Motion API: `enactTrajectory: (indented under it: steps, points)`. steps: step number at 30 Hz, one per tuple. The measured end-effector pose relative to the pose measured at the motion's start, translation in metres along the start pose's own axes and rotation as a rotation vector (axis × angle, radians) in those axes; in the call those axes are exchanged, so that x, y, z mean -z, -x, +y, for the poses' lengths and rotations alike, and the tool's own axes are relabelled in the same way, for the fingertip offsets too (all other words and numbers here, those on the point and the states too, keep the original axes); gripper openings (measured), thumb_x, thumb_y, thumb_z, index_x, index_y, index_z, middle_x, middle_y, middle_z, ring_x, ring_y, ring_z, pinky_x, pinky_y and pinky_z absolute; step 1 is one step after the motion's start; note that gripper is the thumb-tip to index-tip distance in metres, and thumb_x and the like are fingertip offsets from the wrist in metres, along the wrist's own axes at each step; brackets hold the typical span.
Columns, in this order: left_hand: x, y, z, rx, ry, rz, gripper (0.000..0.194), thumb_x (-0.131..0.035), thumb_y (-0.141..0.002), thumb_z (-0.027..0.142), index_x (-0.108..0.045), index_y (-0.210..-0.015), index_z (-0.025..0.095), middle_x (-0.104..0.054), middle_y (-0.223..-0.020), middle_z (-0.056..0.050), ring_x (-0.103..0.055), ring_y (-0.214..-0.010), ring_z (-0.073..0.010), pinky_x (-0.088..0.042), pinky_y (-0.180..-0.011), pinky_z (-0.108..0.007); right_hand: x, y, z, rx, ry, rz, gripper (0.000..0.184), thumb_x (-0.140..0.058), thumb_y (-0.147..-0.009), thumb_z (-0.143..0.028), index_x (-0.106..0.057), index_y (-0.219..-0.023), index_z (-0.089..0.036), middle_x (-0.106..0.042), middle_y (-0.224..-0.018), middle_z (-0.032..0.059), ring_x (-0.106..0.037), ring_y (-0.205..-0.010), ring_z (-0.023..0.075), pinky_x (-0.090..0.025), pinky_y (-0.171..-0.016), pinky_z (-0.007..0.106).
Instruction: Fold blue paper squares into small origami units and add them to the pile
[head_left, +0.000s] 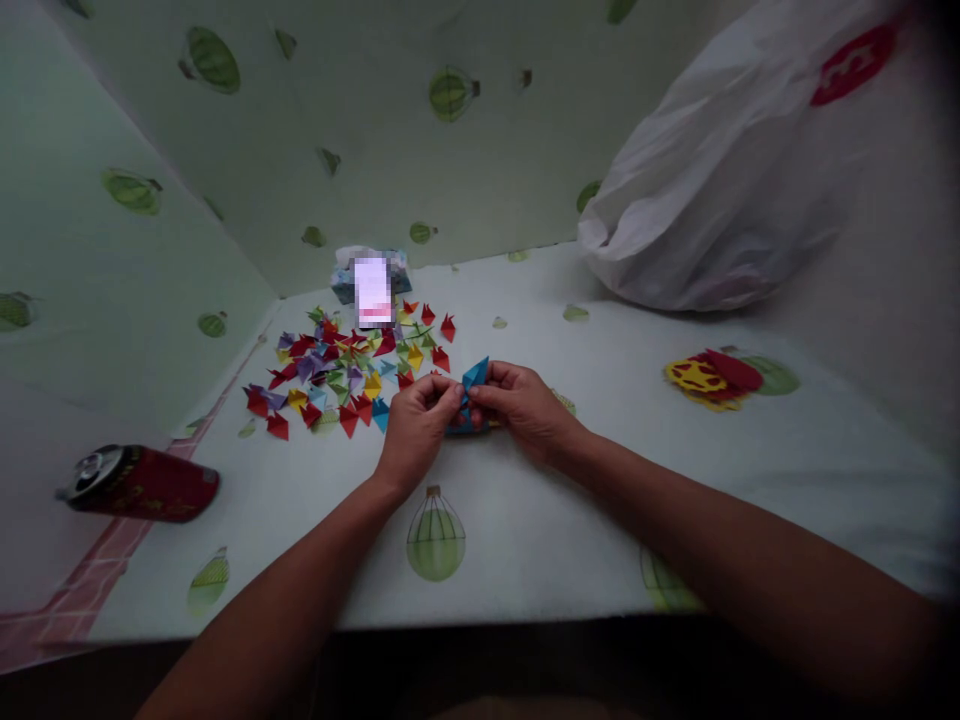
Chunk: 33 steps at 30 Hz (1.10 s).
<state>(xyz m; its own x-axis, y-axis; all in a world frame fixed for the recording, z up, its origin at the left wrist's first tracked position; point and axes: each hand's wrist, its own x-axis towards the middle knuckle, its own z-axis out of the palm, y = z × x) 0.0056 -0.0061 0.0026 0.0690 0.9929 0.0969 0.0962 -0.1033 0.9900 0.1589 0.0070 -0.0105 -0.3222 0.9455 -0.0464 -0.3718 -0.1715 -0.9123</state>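
A blue folded paper piece (475,375), pointed at its upper end, is pinched between both hands above the middle of the table. My left hand (421,415) grips its left side with thumb and fingertips. On the other side, my right hand (525,405) pinches it the same way, fingers curled. Part of the folded paper is hidden by the fingertips. Something flat and blue with a yellowish edge lies on the table just beneath the hands, mostly covered. To the left spreads a pile of small origami cranes (349,415) in red, yellow, green, purple and blue.
A phone (373,290) with a lit, blurred screen leans on a tissue box (345,275) behind the cranes. At the left edge stands a red can (161,485). Yellow and red paper cutouts (705,378) lie right, below a large white plastic bag (697,200).
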Motion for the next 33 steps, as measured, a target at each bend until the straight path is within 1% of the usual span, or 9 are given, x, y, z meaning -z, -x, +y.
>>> enactTrajectory:
  steps: [6, 9, 12, 16, 21, 23, 27, 30, 33]
  points:
    - [0.0004, -0.0017, 0.0013, -0.024, -0.069, -0.006, 0.023, -0.070, -0.084, 0.036, -0.063, -0.072, 0.017, -0.059, -0.063, 0.003, -0.054, -0.056, -0.0103, -0.043, -0.056, -0.023, 0.0004, 0.0008, -0.0038, 0.038, 0.026, -0.006, 0.020, -0.075, -0.073, -0.031, -0.059, -0.074, -0.019, -0.064, -0.061, -0.0024, -0.058, -0.053, 0.0110, -0.044, -0.055, 0.025]
    - [0.0011, -0.0028, 0.0016, -0.022, -0.104, -0.019, 0.022, -0.069, -0.083, 0.033, -0.061, -0.069, 0.017, -0.057, -0.062, 0.003, -0.052, -0.054, -0.0096, -0.041, -0.054, -0.023, 0.0019, 0.0002, -0.0043, 0.075, 0.077, 0.026, 0.027, -0.078, -0.074, -0.039, -0.061, -0.076, -0.019, -0.062, -0.062, -0.0032, -0.055, -0.052, 0.0105, -0.041, -0.053, 0.025]
    - [0.0010, -0.0026, 0.0009, 0.000, -0.104, -0.055, 0.022, -0.068, -0.083, 0.031, -0.060, -0.069, 0.017, -0.056, -0.058, 0.003, -0.051, -0.052, -0.0094, -0.040, -0.053, -0.023, 0.0038, -0.0009, -0.0013, 0.112, 0.114, 0.062, 0.029, -0.081, -0.073, -0.040, -0.062, -0.070, -0.018, -0.060, -0.060, -0.0032, -0.052, -0.052, 0.0097, -0.040, -0.053, 0.025]
    - [0.0006, -0.0015, -0.0007, 0.038, -0.054, -0.090, 0.024, -0.068, -0.084, 0.036, -0.062, -0.072, 0.016, -0.060, -0.063, 0.002, -0.053, -0.053, -0.0095, -0.042, -0.055, -0.023, 0.0056, -0.0024, 0.0034, 0.160, 0.104, 0.095, 0.025, -0.078, -0.076, -0.037, -0.064, -0.068, -0.017, -0.060, -0.056, -0.0027, -0.052, -0.053, 0.0100, -0.041, -0.055, 0.025]
    - [0.0016, -0.0017, -0.0020, 0.084, 0.003, -0.138, 0.029, -0.070, -0.083, 0.042, -0.065, -0.077, 0.015, -0.066, -0.070, -0.001, -0.056, -0.056, -0.0098, -0.044, -0.057, -0.023, 0.0051, -0.0027, 0.0031, 0.165, 0.089, 0.084, 0.025, -0.078, -0.076, -0.037, -0.065, -0.068, -0.017, -0.061, -0.054, -0.0030, -0.054, -0.053, 0.0097, -0.042, -0.055, 0.024]
    - [0.0022, -0.0020, -0.0022, 0.066, -0.004, -0.134, 0.029, -0.071, -0.083, 0.041, -0.064, -0.074, 0.015, -0.065, -0.066, 0.000, -0.055, -0.055, -0.0094, -0.044, -0.057, -0.023, 0.0040, -0.0023, 0.0018, 0.147, 0.074, 0.074, 0.028, -0.079, -0.075, -0.040, -0.064, -0.069, -0.017, -0.062, -0.057, -0.0028, -0.054, -0.053, 0.0095, -0.043, -0.055, 0.024]
    - [0.0025, -0.0017, -0.0030, 0.006, -0.080, -0.137, 0.027, -0.070, -0.083, 0.039, -0.061, -0.071, 0.016, -0.060, -0.059, 0.002, -0.052, -0.051, -0.0093, -0.040, -0.053, -0.023, 0.0024, -0.0017, 0.0005, 0.091, 0.073, 0.092, 0.035, -0.086, -0.067, -0.044, -0.063, -0.069, -0.017, -0.062, -0.056, -0.0036, -0.055, -0.050, 0.0097, -0.044, -0.052, 0.024]
    - [0.0023, -0.0014, -0.0037, -0.012, -0.118, -0.140, 0.026, -0.069, -0.084, 0.038, -0.061, -0.072, 0.016, -0.059, -0.058, 0.002, -0.052, -0.051, -0.0094, -0.039, -0.052, -0.023, 0.0034, -0.0024, 0.0011, 0.123, 0.106, 0.119, 0.034, -0.084, -0.070, -0.044, -0.064, -0.068, -0.016, -0.061, -0.053, -0.0026, -0.055, -0.049, 0.0098, -0.044, -0.051, 0.024]
    - [0.0026, -0.0022, -0.0044, -0.026, -0.123, -0.132, 0.025, -0.068, -0.085, 0.037, -0.060, -0.073, 0.017, -0.058, -0.059, 0.003, -0.052, -0.051, -0.0096, -0.039, -0.053, -0.024, 0.0064, -0.0046, 0.0019, 0.155, 0.120, 0.118, 0.034, -0.081, -0.073, -0.046, -0.067, -0.069, -0.016, -0.063, -0.055, -0.0017, -0.056, -0.049, 0.0099, -0.044, -0.051, 0.024]
